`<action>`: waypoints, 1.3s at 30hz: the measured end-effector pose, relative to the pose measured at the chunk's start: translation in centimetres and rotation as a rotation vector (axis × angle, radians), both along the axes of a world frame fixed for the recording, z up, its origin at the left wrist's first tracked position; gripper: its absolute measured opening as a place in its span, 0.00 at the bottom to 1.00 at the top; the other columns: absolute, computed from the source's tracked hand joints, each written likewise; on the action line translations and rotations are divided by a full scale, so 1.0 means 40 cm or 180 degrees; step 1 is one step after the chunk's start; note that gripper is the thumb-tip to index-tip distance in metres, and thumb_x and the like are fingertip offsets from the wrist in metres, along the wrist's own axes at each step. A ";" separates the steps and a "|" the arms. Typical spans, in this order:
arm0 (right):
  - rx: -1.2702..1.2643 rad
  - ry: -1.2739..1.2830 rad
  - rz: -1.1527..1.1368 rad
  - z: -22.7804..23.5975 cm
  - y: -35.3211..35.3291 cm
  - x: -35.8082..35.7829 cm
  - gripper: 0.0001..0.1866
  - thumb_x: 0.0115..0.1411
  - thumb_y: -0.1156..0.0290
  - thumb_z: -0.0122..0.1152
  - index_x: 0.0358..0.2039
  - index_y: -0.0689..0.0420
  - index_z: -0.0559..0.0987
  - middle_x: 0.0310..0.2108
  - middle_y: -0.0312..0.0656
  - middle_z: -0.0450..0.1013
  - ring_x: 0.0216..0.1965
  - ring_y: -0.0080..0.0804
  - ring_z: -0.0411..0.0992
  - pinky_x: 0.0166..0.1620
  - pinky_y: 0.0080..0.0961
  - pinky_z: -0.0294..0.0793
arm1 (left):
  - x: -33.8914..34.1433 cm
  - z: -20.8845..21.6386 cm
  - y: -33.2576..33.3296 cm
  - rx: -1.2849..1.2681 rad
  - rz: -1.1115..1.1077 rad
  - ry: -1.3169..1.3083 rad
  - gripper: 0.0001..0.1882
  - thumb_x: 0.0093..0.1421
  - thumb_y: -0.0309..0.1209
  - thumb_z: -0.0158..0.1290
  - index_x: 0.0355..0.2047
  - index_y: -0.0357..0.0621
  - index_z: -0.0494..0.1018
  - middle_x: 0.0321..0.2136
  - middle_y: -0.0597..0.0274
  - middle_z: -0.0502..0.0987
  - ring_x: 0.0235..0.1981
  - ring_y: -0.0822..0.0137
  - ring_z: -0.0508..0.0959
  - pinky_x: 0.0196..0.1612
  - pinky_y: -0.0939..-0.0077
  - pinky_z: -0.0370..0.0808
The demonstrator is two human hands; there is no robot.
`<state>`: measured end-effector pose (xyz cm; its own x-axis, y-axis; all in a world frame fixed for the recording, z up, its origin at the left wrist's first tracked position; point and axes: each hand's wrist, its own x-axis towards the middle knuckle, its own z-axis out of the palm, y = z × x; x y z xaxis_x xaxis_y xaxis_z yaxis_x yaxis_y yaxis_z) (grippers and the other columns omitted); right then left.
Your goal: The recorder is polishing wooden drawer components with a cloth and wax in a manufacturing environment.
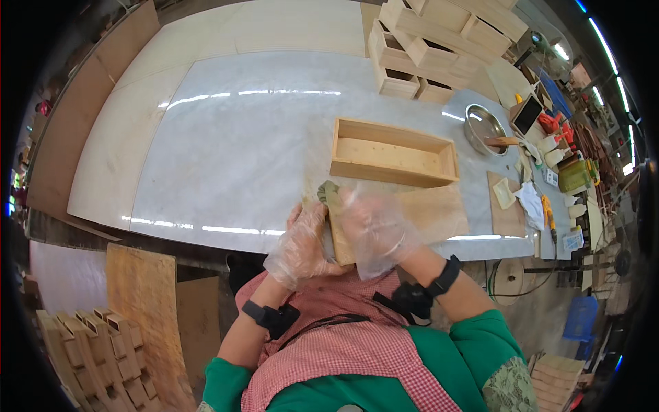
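Both my hands wear clear, loose plastic gloves. My left hand [301,244] is wrapped round a small wooden box-like piece [341,240], tilted at the table's front edge, its thumb near the lower end. A crumpled grey-green cloth [328,193] shows at the piece's far end. My right hand [376,223] is closed and pressed against the piece's right side and top, with the cloth coming out from under its fingers. The glove hides part of that grip. Just beyond my hands lies a long open wooden box [391,152], its inside facing up.
A metal bowl [482,130] with a wooden-handled brush [501,141] stands right of the box. Stacked wooden drawers [429,51] rise at the back. Bottles, a white cloth [530,204] and a small tray [504,193] crowd the right end. Wooden parts [103,350] are piled lower left.
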<state>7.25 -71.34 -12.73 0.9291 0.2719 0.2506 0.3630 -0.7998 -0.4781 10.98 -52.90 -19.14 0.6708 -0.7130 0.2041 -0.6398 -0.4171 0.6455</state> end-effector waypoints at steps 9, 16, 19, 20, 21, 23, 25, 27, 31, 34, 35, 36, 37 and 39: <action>-0.0695 0.0255 -0.0008 0.017 -0.013 -0.065 0.09 0.55 0.68 0.52 0.32 0.60 0.73 0.25 0.51 0.72 0.27 0.47 0.74 0.29 0.39 0.73 | -0.008 0.004 0.000 0.0201 0.0025 0.0235 0.59 0.31 0.57 0.69 0.59 0.34 0.58 0.55 0.45 0.68 0.61 0.50 0.65 0.68 0.54 0.48; -0.1008 0.0225 0.0217 -0.019 0.004 -0.025 0.16 0.62 0.60 0.47 0.34 0.60 0.76 0.25 0.52 0.75 0.27 0.49 0.75 0.30 0.42 0.73 | -0.009 -0.029 0.001 -0.0024 0.0099 -0.0163 0.60 0.32 0.58 0.69 0.60 0.38 0.57 0.55 0.49 0.68 0.60 0.50 0.65 0.68 0.53 0.48; -0.0667 0.1041 -0.0317 -0.010 0.020 -0.146 0.18 0.64 0.59 0.44 0.35 0.59 0.77 0.22 0.51 0.75 0.25 0.50 0.75 0.29 0.45 0.73 | -0.012 -0.009 -0.009 0.0086 0.0080 0.0085 0.60 0.32 0.57 0.70 0.61 0.41 0.56 0.55 0.52 0.67 0.60 0.50 0.64 0.68 0.52 0.48; -0.0743 0.0887 -0.0432 -0.014 0.021 -0.168 0.18 0.65 0.58 0.43 0.35 0.58 0.78 0.20 0.50 0.74 0.24 0.51 0.74 0.28 0.45 0.72 | -0.010 0.003 -0.007 0.0250 0.0049 0.0263 0.58 0.32 0.56 0.70 0.60 0.41 0.57 0.53 0.53 0.68 0.60 0.52 0.65 0.68 0.52 0.48; -0.0819 0.0733 -0.0550 -0.011 0.018 -0.184 0.19 0.66 0.58 0.42 0.35 0.58 0.78 0.18 0.49 0.73 0.22 0.51 0.74 0.27 0.46 0.72 | -0.013 0.007 -0.008 0.0260 0.0014 0.0269 0.58 0.32 0.56 0.70 0.60 0.41 0.57 0.53 0.53 0.68 0.60 0.52 0.65 0.68 0.52 0.48; -0.1025 0.1355 -0.0928 0.039 -0.041 -0.200 0.18 0.66 0.60 0.43 0.35 0.57 0.79 0.18 0.48 0.73 0.22 0.51 0.74 0.27 0.46 0.72 | -0.016 0.013 -0.004 0.0129 0.0124 0.0218 0.56 0.32 0.55 0.70 0.58 0.42 0.59 0.50 0.55 0.69 0.58 0.54 0.67 0.68 0.53 0.49; -0.1200 0.0968 -0.1565 0.010 -0.152 -0.241 0.15 0.65 0.62 0.45 0.39 0.54 0.79 0.21 0.48 0.74 0.24 0.50 0.75 0.28 0.44 0.73 | -0.015 0.015 -0.006 0.0059 0.0097 0.0167 0.55 0.32 0.55 0.70 0.57 0.42 0.59 0.49 0.55 0.70 0.57 0.54 0.67 0.69 0.53 0.49; -0.2474 0.0217 -0.1191 -0.029 -0.285 -0.308 0.09 0.59 0.67 0.53 0.37 0.56 0.76 0.25 0.45 0.75 0.25 0.45 0.75 0.24 0.40 0.71 | -0.013 0.012 -0.010 -0.0025 0.0065 0.0120 0.55 0.32 0.55 0.70 0.57 0.43 0.59 0.49 0.55 0.70 0.57 0.54 0.67 0.69 0.54 0.48; -0.1321 0.0494 -0.1261 -0.037 -0.200 -0.285 0.08 0.59 0.69 0.52 0.35 0.59 0.75 0.24 0.47 0.72 0.23 0.46 0.72 0.22 0.41 0.69 | -0.011 0.001 -0.020 0.0040 0.0042 0.0140 0.56 0.31 0.55 0.69 0.58 0.43 0.59 0.48 0.53 0.71 0.57 0.53 0.68 0.69 0.54 0.48; -0.0764 -0.0113 -0.0470 -0.054 -0.014 -0.228 0.11 0.60 0.67 0.54 0.38 0.61 0.73 0.16 0.43 0.68 0.14 0.40 0.67 0.14 0.38 0.63 | -0.007 -0.009 -0.030 0.0032 0.0058 0.0076 0.55 0.30 0.53 0.69 0.57 0.43 0.59 0.48 0.53 0.72 0.56 0.51 0.69 0.69 0.54 0.49; -0.1228 -0.0222 -0.0393 -0.041 0.039 -0.206 0.11 0.64 0.64 0.50 0.37 0.59 0.75 0.11 0.41 0.66 0.11 0.40 0.65 0.14 0.39 0.64 | -0.006 -0.010 -0.026 0.0014 0.0089 0.0077 0.55 0.30 0.52 0.69 0.57 0.43 0.59 0.48 0.53 0.72 0.56 0.51 0.69 0.68 0.54 0.49; -0.1209 -0.0229 -0.0419 -0.027 0.027 -0.211 0.11 0.64 0.64 0.50 0.37 0.59 0.75 0.11 0.41 0.66 0.11 0.40 0.65 0.14 0.39 0.64 | -0.007 -0.009 -0.023 0.0032 0.0066 0.0064 0.55 0.30 0.52 0.69 0.57 0.43 0.59 0.48 0.53 0.72 0.56 0.51 0.69 0.68 0.54 0.49; -0.0840 0.0016 -0.0416 -0.011 -0.004 -0.217 0.12 0.64 0.62 0.50 0.34 0.58 0.75 0.11 0.41 0.67 0.11 0.40 0.66 0.14 0.40 0.64 | -0.010 -0.006 -0.022 0.0025 0.0087 0.0040 0.55 0.30 0.52 0.70 0.57 0.44 0.59 0.48 0.53 0.72 0.57 0.52 0.68 0.68 0.54 0.49; -0.0250 0.2043 -0.1311 0.106 -0.047 -0.202 0.11 0.61 0.62 0.53 0.33 0.57 0.76 0.17 0.43 0.70 0.16 0.39 0.71 0.18 0.41 0.68 | -0.012 0.001 -0.019 0.0025 0.0128 0.0013 0.54 0.30 0.52 0.70 0.57 0.45 0.59 0.49 0.53 0.72 0.57 0.52 0.68 0.68 0.54 0.49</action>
<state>-0.83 -73.23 -8.49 0.9161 -0.1332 -0.3781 -0.3015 -0.8507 -0.4307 10.51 -53.64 -19.11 0.6999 -0.6869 0.1957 -0.6196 -0.4476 0.6448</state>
